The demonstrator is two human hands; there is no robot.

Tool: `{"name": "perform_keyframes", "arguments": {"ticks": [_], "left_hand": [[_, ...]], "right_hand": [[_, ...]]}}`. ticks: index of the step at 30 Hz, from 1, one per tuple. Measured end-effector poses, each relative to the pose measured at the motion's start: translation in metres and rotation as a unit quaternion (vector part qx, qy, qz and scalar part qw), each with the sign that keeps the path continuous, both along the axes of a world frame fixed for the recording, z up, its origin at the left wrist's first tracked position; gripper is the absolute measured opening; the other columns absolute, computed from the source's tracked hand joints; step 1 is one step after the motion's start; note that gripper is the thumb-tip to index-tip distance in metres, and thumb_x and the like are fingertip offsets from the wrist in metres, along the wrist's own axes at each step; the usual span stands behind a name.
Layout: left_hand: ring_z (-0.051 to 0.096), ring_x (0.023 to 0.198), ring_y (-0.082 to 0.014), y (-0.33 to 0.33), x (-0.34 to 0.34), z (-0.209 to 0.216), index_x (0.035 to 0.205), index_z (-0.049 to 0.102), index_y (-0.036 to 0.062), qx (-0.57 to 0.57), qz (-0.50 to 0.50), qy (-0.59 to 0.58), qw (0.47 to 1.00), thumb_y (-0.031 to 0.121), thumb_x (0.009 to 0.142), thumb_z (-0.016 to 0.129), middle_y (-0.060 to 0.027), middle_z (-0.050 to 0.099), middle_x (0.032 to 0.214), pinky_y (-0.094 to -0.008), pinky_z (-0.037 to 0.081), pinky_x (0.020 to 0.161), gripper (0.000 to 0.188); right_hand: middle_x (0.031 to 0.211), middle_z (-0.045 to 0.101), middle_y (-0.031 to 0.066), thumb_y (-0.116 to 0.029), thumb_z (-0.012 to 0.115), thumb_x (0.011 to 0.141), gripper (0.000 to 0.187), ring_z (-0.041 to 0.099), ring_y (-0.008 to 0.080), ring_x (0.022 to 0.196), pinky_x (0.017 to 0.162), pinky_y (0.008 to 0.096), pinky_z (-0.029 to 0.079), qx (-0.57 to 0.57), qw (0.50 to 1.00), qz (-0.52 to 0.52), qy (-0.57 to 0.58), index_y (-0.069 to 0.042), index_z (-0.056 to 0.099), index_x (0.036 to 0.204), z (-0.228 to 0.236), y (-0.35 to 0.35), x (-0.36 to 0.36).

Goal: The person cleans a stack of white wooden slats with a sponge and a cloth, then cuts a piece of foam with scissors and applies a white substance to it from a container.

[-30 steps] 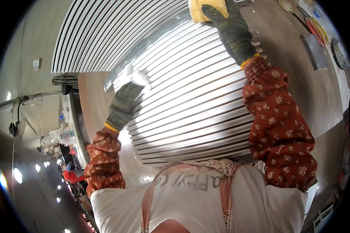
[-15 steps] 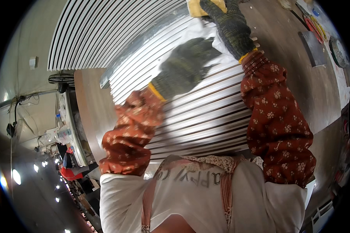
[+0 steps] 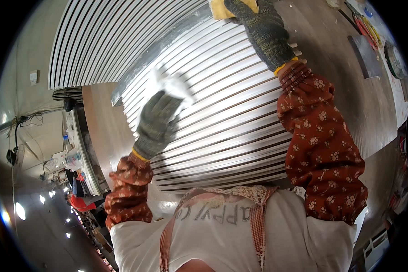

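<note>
My left hand (image 3: 157, 123), in a dark green knit glove, is closed on a crumpled white cloth (image 3: 171, 84), which lies against a row of silvery metal strips (image 3: 231, 109) side by side on the table. My right hand (image 3: 268, 38), gloved the same way, grips a yellow pad (image 3: 221, 11), sponge or folded cloth, at the far right end of the row. Part of that pad is cut off by the upper edge of the view. The white cloth is slightly blurred.
Beyond the row runs a grey metal bar (image 3: 156, 54), with more strips (image 3: 109, 36) behind it. On the brown tabletop (image 3: 340, 109) at the right lie a dark flat plate (image 3: 365, 56), red-handled pliers (image 3: 366, 32) and a round clear roll (image 3: 394, 59). A black fan (image 3: 68, 95) stands at the left.
My left hand has swept left and toward me with the white cloth, away from my right hand, uncovering the strips between. My right hand keeps the yellow pad in nearly the same place.
</note>
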State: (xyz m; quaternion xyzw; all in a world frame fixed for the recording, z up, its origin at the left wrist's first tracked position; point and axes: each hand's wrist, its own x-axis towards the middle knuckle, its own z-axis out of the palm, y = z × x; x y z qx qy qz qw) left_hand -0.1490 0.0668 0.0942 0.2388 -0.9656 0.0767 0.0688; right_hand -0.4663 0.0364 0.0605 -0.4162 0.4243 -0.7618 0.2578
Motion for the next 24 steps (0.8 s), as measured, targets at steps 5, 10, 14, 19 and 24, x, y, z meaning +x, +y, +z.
{"name": "perform_keyframes", "arguments": {"ticks": [5,10,14,19,24], "left_hand": [[0.055,0.111,-0.0262,-0.013,-0.106,-0.027,0.124,0.054,0.0105,-0.083,-0.106,0.036,0.990,0.018,0.085,0.057,-0.0075,0.053,0.130,-0.0408,0.055,0.077,0.040],[0.049,0.121,-0.0220,-0.013,-0.095,-0.021,0.127,0.053,0.0120,0.152,-0.052,0.055,0.985,0.013,0.081,0.059,-0.0025,0.052,0.133,-0.0398,0.047,0.095,0.047],[0.046,0.120,-0.0243,-0.001,-0.005,0.013,0.127,0.053,0.0131,0.081,0.021,-0.035,0.996,0.018,0.088,0.049,-0.0048,0.052,0.129,-0.0403,0.041,0.099,0.040],[0.054,0.105,-0.0370,0.016,0.073,0.011,0.121,0.055,0.0031,0.020,0.170,-0.068,0.983,0.008,0.081,0.062,-0.0183,0.056,0.120,-0.0457,0.043,0.091,0.041],[0.051,0.108,-0.0272,0.017,-0.038,-0.028,0.127,0.053,0.0130,0.203,0.015,0.218,0.954,0.017,0.086,0.056,-0.0118,0.048,0.133,-0.0353,0.047,0.085,0.042]], "right_hand": [[0.098,0.059,0.0081,-0.016,0.064,0.088,0.041,0.057,0.0153,0.088,0.076,0.0269,0.049,0.029,0.995,0.059,-0.073,0.001,0.047,0.121,0.005,0.005,-0.008],[0.097,0.059,0.0083,-0.015,0.065,0.088,0.040,0.056,0.0140,0.086,0.073,0.0253,0.048,0.101,0.989,0.085,-0.073,0.000,0.048,0.120,0.010,0.009,-0.008],[0.102,0.058,0.0095,-0.012,0.065,0.087,0.045,0.056,0.0153,0.089,0.075,0.0253,0.050,0.039,0.998,0.033,-0.029,0.003,0.045,0.125,-0.005,-0.004,-0.005],[0.107,0.057,0.0097,-0.011,0.064,0.088,0.054,0.057,0.0162,0.092,0.077,0.0254,0.052,0.049,0.999,0.009,-0.018,0.003,0.038,0.133,-0.001,-0.002,-0.005],[0.107,0.057,0.0091,-0.011,0.064,0.088,0.057,0.058,0.0152,0.091,0.076,0.0253,0.053,0.018,0.995,0.048,-0.082,0.001,0.036,0.136,0.001,0.001,-0.006]]}}
